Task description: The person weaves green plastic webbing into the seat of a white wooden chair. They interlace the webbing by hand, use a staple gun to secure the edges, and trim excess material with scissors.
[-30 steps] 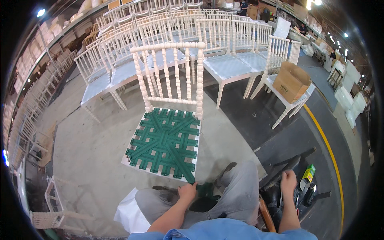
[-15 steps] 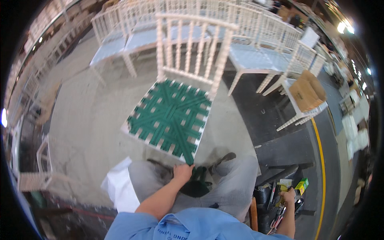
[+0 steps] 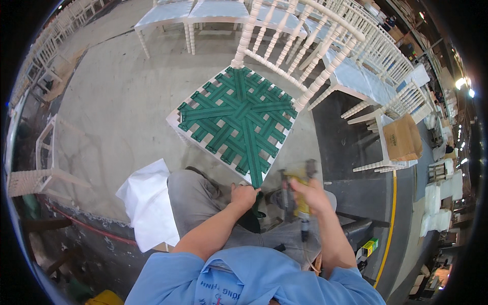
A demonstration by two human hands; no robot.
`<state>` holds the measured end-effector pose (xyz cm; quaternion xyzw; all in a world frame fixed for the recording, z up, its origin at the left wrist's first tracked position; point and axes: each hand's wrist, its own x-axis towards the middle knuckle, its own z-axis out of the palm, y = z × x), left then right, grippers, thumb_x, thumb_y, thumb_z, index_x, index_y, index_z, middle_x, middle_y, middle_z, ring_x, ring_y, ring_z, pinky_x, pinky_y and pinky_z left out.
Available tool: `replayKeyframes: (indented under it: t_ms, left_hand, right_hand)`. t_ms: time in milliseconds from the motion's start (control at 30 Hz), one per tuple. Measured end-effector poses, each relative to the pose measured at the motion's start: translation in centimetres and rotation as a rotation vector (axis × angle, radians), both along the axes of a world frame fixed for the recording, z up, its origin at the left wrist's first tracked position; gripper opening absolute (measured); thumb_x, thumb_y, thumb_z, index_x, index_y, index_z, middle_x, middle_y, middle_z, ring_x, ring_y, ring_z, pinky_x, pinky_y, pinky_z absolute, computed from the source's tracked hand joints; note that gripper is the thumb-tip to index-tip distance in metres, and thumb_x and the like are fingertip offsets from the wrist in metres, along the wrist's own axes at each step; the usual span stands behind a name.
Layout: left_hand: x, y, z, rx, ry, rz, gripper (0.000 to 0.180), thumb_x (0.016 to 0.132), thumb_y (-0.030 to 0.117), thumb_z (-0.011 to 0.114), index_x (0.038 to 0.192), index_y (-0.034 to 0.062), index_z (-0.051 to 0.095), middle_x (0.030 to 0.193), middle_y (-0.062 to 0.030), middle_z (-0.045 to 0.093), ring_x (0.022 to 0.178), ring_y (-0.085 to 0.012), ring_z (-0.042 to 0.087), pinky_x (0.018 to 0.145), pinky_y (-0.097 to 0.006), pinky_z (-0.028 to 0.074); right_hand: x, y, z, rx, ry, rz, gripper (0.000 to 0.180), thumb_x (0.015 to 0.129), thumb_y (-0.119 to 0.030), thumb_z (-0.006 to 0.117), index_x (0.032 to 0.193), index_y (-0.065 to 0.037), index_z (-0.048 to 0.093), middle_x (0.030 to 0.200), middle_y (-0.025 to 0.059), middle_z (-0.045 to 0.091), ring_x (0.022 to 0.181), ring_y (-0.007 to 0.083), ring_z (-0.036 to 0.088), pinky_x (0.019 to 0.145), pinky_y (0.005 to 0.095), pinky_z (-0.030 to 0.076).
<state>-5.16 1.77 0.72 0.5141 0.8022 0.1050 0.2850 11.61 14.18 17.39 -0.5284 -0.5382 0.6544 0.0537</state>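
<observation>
White spindle-back chair (image 3: 284,56) on the concrete floor (image 3: 117,101), centre — seat of woven green webbing (image 3: 239,117). Left hand (image 3: 245,195) clenched on a webbing strap end (image 3: 256,178) at the seat's near corner. Right hand (image 3: 311,193) grasping a blurred yellow staple gun (image 3: 297,195) just right of it. White sheet (image 3: 150,201) near left; cardboard box (image 3: 401,137) far right.

white spindle-back chair (image 3: 284,56) | upright on the concrete floor, at 12 o'clock from the person's knees | seat woven of green webbing (image 3: 239,119) in a crossed lattice | loose strap end hangs off the near corner | yellow power tool (image 3: 295,195), blurred, at 3 o'clock of that corner
</observation>
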Motion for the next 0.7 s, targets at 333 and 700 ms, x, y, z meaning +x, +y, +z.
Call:
replayKeyframes:
  t_ms: [333, 700]
  left_hand:
    - [-0.3, -0.3, -0.3, -0.004, -0.096, 0.035, 0.048, 0.099, 0.048, 0.049, 0.106, 0.0091, 0.075, 0.107, -0.0139, 0.073, 0.111, -0.0309, 0.063, 0.109, -0.058, 0.028]
    - [-0.5, -0.7, -0.1, 0.046, -0.111, 0.069, 0.046, 0.097, 0.047, 0.052, 0.107, 0.0078, 0.074, 0.108, -0.0146, 0.072, 0.114, -0.0321, 0.061, 0.111, -0.058, 0.027]
  right_hand:
    - [-9.4, -1.1, -3.2, 0.038, -0.151, 0.167, 0.030, 0.094, -0.026, 0.068, 0.107, -0.001, 0.060, 0.084, 0.0068, 0.065, 0.052, 0.0134, 0.056, 0.045, 0.0298, 0.046]
    - [-9.7, -2.1, -3.9, 0.077, -0.178, 0.189, 0.033, 0.092, -0.025, 0.071, 0.108, -0.001, 0.055, 0.080, 0.0074, 0.065, 0.049, 0.0141, 0.057, 0.045, 0.0303, 0.047]
